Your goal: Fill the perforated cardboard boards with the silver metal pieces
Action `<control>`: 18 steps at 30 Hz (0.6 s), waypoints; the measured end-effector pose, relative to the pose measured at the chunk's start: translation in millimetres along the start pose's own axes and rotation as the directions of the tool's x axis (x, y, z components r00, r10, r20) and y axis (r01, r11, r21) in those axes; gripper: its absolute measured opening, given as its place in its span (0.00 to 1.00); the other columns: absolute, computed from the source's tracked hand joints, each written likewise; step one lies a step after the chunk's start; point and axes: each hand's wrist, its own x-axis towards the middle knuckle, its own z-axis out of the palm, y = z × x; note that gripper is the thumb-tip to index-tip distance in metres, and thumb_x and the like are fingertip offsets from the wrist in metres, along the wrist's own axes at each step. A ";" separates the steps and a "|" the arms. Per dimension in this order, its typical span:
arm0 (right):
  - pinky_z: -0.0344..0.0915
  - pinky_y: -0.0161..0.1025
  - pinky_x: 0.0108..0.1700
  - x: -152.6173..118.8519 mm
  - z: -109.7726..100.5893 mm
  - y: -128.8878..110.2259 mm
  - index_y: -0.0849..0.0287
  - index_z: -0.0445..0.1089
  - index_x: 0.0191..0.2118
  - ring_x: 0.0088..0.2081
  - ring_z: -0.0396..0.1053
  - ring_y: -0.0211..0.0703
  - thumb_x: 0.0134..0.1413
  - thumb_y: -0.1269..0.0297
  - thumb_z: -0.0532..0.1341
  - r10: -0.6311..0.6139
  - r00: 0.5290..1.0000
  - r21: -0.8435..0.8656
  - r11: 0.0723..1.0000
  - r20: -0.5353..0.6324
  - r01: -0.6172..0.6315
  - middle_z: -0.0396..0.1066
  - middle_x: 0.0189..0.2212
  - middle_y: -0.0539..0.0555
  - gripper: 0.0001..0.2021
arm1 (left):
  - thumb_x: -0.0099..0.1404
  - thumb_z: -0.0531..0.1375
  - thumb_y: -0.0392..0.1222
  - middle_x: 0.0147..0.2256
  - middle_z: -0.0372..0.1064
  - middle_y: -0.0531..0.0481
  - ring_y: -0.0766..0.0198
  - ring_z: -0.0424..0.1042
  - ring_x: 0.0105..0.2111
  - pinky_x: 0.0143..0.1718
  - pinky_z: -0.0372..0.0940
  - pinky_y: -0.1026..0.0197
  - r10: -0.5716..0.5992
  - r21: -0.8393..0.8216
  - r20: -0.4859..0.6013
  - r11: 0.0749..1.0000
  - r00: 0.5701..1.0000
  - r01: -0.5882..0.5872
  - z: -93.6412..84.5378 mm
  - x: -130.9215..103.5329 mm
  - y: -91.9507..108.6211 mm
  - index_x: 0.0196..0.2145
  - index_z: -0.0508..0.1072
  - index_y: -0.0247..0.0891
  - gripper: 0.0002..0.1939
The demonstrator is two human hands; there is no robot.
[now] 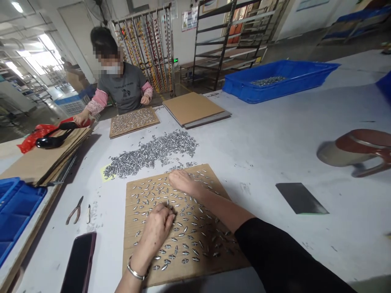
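A sheet of brown cardboard (134,268) lies in front of me with many small, pointed silver metal pieces (185,246) spread over it. My left hand (159,221), a silver bangle on its wrist, is over the middle of the sheet. Its fingers are curled in and pressed together, and what they hold is hidden. My right hand (183,181) reaches across to the far edge of the sheet, fingers closed and pointing down, their tips out of sight. Just beyond lies a loose heap of the same metal pieces (152,150), on a white tabletop (259,142).
Left are pliers (76,211), a phone (78,262) and a blue crate (18,215). Right are a dark flat block (301,198) and a brown mug-like vessel (360,148). Behind stand stacked boards (194,106), a blue bin (281,81) and a co-worker (125,87) by a filled board (134,121).
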 end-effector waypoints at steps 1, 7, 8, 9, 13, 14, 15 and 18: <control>0.69 0.39 0.46 -0.1 0.5 -1.1 0.68 0.80 0.46 0.47 0.77 0.53 0.63 0.74 0.55 0.021 1.000 0.012 1.000 -0.006 -0.021 0.78 0.45 0.71 0.16 | 0.73 0.55 0.40 0.38 0.73 0.45 0.58 0.74 0.38 0.42 0.71 0.56 0.002 -0.001 0.007 1.000 1.000 -0.002 -0.5 0.3 0.8 0.35 0.76 0.39 0.11; 0.67 0.38 0.48 -9.8 1.2 4.5 0.64 0.77 0.50 0.48 0.75 0.49 0.67 0.69 0.54 0.054 0.996 0.101 0.994 -0.066 -0.047 0.76 0.49 0.67 0.15 | 0.73 0.55 0.41 0.37 0.72 0.45 0.58 0.74 0.38 0.42 0.70 0.57 0.017 0.001 -0.012 1.000 1.000 -0.017 -4.9 1.2 -4.0 0.35 0.76 0.39 0.12; 0.67 0.38 0.48 -11.8 0.2 6.1 0.63 0.76 0.50 0.48 0.75 0.49 0.68 0.68 0.53 0.049 0.995 0.105 0.994 -0.085 -0.040 0.76 0.49 0.66 0.15 | 0.73 0.54 0.42 0.37 0.72 0.45 0.58 0.74 0.37 0.42 0.70 0.56 0.016 0.007 -0.030 1.000 0.999 -0.016 -6.7 1.6 -7.3 0.35 0.76 0.39 0.13; 0.67 0.38 0.48 -13.4 -0.9 7.1 0.63 0.76 0.50 0.48 0.75 0.50 0.69 0.67 0.53 0.042 0.995 0.101 0.994 -0.092 -0.033 0.76 0.49 0.66 0.15 | 0.74 0.54 0.43 0.36 0.72 0.45 0.58 0.74 0.37 0.42 0.70 0.56 0.013 0.012 -0.045 1.000 0.999 -0.013 -8.8 2.1 -10.7 0.35 0.77 0.39 0.13; 0.67 0.39 0.47 -15.4 -0.4 2.5 0.64 0.78 0.45 0.47 0.76 0.52 0.69 0.68 0.52 0.011 0.999 0.051 0.999 -0.038 -0.009 0.78 0.45 0.66 0.16 | 0.75 0.52 0.45 0.37 0.72 0.45 0.57 0.73 0.38 0.43 0.69 0.55 -0.005 0.019 -0.077 1.000 0.997 0.007 -17.7 4.0 -20.1 0.39 0.78 0.39 0.15; 0.67 0.39 0.46 -15.2 1.2 0.0 0.65 0.78 0.46 0.47 0.76 0.52 0.69 0.68 0.52 0.010 0.999 0.044 0.999 -0.031 -0.009 0.78 0.45 0.66 0.17 | 0.75 0.52 0.45 0.36 0.72 0.45 0.57 0.73 0.38 0.43 0.69 0.55 -0.006 0.019 -0.077 1.000 0.997 0.007 -18.9 3.5 -20.6 0.39 0.78 0.39 0.16; 0.67 0.39 0.46 -14.9 3.0 -2.5 0.65 0.78 0.47 0.47 0.76 0.51 0.69 0.69 0.51 0.011 1.000 0.041 0.999 -0.029 -0.009 0.78 0.45 0.67 0.17 | 0.75 0.52 0.44 0.36 0.72 0.45 0.58 0.73 0.38 0.43 0.69 0.56 -0.010 0.020 -0.075 1.000 0.997 0.011 -19.4 2.4 -20.5 0.39 0.78 0.39 0.16; 0.67 0.38 0.45 -16.1 6.5 -7.3 0.65 0.78 0.47 0.46 0.76 0.50 0.68 0.70 0.53 0.014 1.000 0.036 0.999 -0.010 -0.014 0.78 0.46 0.67 0.15 | 0.74 0.52 0.44 0.35 0.71 0.45 0.58 0.72 0.36 0.40 0.68 0.57 -0.043 0.024 -0.051 0.999 0.998 0.044 -18.4 -3.7 -20.4 0.36 0.77 0.38 0.15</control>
